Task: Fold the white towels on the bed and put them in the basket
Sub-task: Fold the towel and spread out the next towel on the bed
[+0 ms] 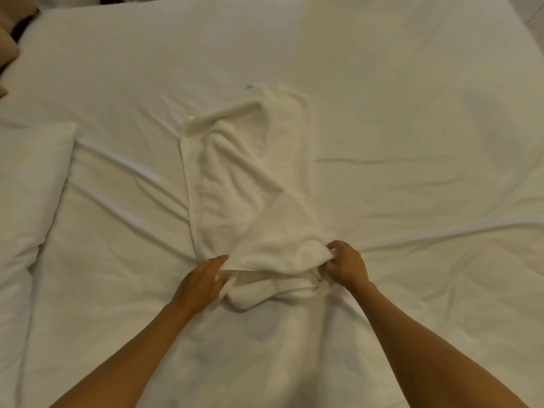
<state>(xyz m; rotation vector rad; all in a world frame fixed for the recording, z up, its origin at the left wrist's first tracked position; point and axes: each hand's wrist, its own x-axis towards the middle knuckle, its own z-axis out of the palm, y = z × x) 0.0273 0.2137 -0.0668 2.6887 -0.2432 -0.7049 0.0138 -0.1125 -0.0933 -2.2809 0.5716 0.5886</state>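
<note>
White sheet covers the bed [382, 83] on every side of my hands, creased into long ridges that run out from where I am working. Off beyond my left forearm, near the bed's edge, lies a pillow [32, 184], well apart from the job. Stretching away from both hands is the white towel [250, 178], a long strip lying rumpled on the sheet, its far end partly flipped over and its near end bunched between my hands. My right hand [347, 265] has its fingers curled round a gathered wad at the near right corner; my left hand [203, 282] grips the near left edge, thumb over the cloth and fingers tucked under it. No basket shows anywhere in view. As I judge it, the trouble ahead is an uneven fold: the right corner is wadded rather than pinched flat, so if I lift and carry it over, the edges may not meet and the wrinkles will be trapped inside. Terry cloth may also drag on the loose sheet and pull it up with it.
</note>
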